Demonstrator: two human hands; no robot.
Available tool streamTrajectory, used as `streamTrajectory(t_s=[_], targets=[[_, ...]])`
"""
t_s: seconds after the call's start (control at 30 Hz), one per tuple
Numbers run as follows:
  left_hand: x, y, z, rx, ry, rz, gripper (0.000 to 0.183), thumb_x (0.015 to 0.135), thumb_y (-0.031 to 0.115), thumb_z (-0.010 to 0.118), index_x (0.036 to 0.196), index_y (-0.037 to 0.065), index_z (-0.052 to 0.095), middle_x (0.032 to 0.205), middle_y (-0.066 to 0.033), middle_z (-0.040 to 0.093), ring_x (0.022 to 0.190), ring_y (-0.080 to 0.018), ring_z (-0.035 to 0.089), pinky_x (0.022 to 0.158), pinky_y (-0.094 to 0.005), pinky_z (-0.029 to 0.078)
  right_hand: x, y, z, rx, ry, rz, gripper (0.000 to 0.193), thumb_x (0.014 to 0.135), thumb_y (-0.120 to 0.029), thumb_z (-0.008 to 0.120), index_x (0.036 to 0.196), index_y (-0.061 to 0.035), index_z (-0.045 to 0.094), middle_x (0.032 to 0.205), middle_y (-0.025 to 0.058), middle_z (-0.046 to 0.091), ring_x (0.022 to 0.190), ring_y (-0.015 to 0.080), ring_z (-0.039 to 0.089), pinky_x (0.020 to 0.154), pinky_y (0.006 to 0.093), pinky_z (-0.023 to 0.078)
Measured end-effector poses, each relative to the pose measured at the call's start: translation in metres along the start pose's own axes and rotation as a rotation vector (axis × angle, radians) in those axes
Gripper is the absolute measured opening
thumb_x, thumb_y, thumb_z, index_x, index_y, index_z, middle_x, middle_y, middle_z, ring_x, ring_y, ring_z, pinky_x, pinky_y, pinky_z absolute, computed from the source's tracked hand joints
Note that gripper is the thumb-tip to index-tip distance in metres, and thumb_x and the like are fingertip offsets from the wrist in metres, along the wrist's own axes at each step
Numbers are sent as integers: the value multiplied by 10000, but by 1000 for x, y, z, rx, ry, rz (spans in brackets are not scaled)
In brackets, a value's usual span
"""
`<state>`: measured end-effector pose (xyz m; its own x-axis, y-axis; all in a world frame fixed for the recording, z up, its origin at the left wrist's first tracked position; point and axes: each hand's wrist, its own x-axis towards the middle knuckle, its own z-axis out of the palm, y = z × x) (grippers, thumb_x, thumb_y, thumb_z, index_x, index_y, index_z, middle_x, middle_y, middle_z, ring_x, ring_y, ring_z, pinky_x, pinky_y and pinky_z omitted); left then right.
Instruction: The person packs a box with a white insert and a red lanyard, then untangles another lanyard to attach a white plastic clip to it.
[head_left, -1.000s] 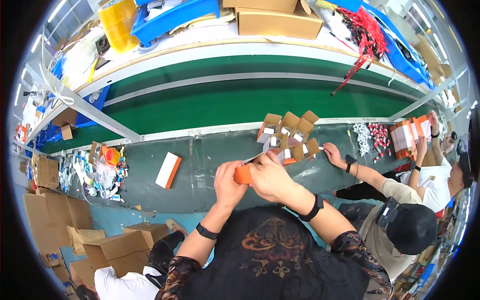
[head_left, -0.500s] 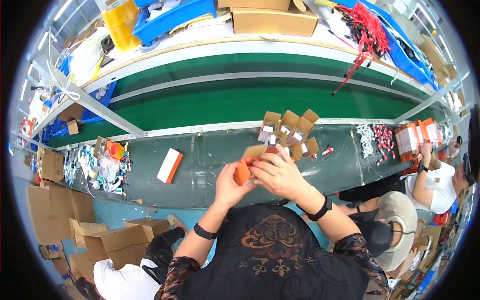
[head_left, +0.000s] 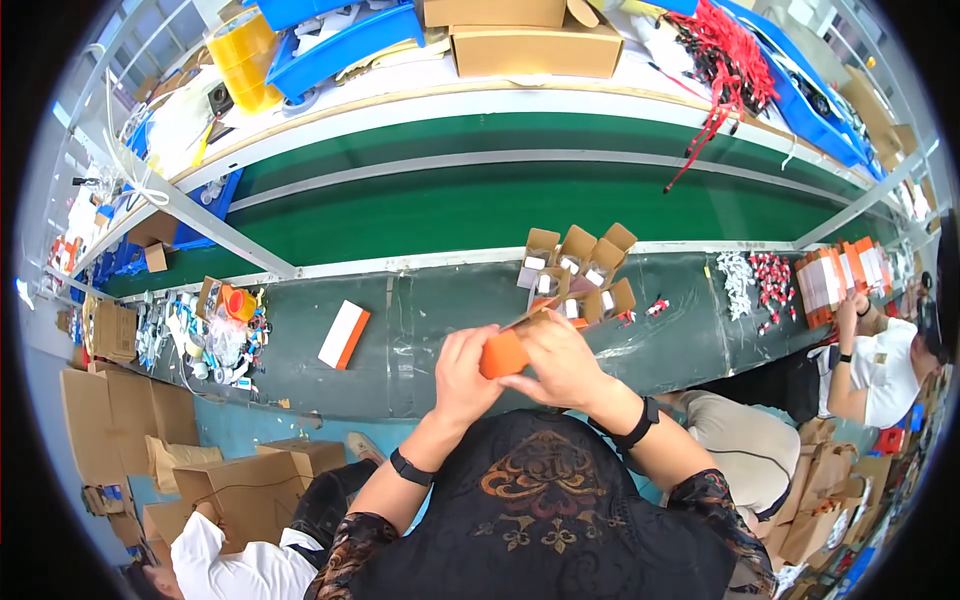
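Over the near edge of the dark bench I hold a small orange carton between both hands. Its orange end faces me, and a brown cardboard flap stands up at its far end. My left hand is closed round the left side. My right hand grips the right side, its thumb under the orange end. The carton's inside is hidden from me. Just beyond my hands stand several open brown boxes with whitish pieces in them. A closed white-and-orange box lies to the left.
Small white parts and red parts lie in piles at right, near stacked orange-and-white boxes. Mixed parts clutter the left end. A shelf spans the back. Co-workers sit at right and lower left.
The carton has turned in my hands, so its orange end now faces me. My right hand has shifted from its top to its right side. The co-worker beside me at right has bent down.
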<state>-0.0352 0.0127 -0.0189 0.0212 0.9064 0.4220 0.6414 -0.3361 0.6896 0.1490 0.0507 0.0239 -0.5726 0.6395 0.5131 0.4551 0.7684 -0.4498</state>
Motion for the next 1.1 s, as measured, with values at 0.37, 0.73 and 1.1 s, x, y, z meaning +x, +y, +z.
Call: streamTrajectory(t_s=[0.37, 0.73, 1.1], targets=[[1, -4, 6, -447, 104, -205, 893, 641, 144, 937, 1349, 1, 413, 1168, -178, 642, 1025, -232, 676, 887, -361, 558, 0, 5, -19, -45, 252, -177, 258, 738, -188, 799, 938, -79, 678, 973, 31, 666, 829, 241, 639, 779, 420, 517], [-2, -8, 6, -219, 84, -47, 827, 655, 235, 929, 1313, 32, 473, 1125, -174, 647, 991, -336, 665, 839, -409, 552, 10, -12, -20, -263, -396, 228, 570, 811, -499, 718, 1198, -87, 638, 1225, 35, 643, 1296, 317, 468, 1104, 676, 268], [5, 8, 2, -647, 6, 7, 761, 752, 106, 862, 1385, 104, 440, 1246, -164, 500, 1123, -286, 592, 850, -380, 569, -8, 11, 10, 730, 161, 249, 556, 797, -208, 827, 1283, -86, 585, 1481, 190, 361, 1274, 302, 501, 1068, 422, 409]])
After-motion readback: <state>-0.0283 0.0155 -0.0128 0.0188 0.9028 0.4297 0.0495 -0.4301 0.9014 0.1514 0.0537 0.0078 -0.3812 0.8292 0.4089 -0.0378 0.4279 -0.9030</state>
